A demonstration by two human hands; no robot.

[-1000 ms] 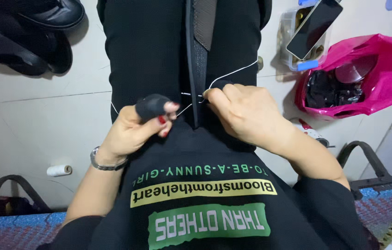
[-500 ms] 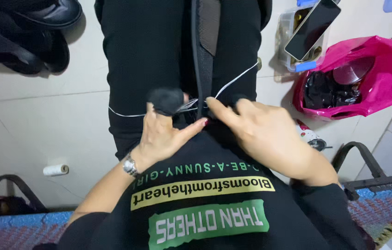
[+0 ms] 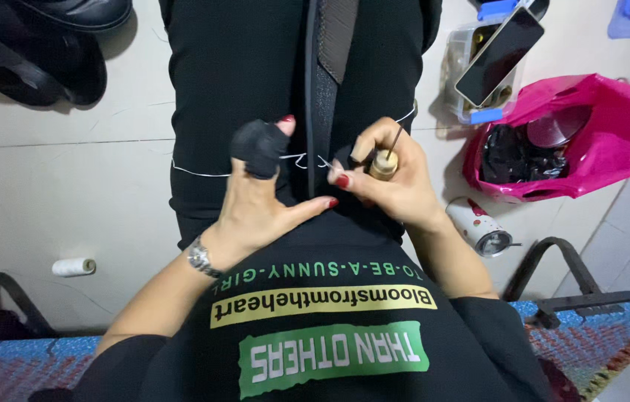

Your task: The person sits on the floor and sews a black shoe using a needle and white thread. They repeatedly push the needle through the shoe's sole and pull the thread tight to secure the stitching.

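Observation:
A dark leather strap (image 3: pixel 321 89) stands upright between my black-trousered knees. A white thread (image 3: pixel 296 159) runs through it and trails off to both sides. My left hand (image 3: pixel 259 197) rests against the strap's left side, fingers spread, with a black wrap on the index finger (image 3: pixel 257 147) near the thread. On the right side of the strap my right hand (image 3: pixel 388 175) grips a sewing awl (image 3: pixel 385 162) with a round wooden handle, its thin metal needle pointing up.
A pink plastic bag (image 3: pixel 605 141) with dark items lies on the tiled floor at right, beside a clear box carrying a phone (image 3: pixel 498 56). A white cylinder (image 3: pixel 478 227) lies by my right arm, a thread spool (image 3: pixel 73 266) at left. Black shoes (image 3: pixel 39 45) sit top left.
My right hand has taken up the wooden-handled awl and now holds it at the strap. My left hand opened from a pinch and shifted up against the strap's left side.

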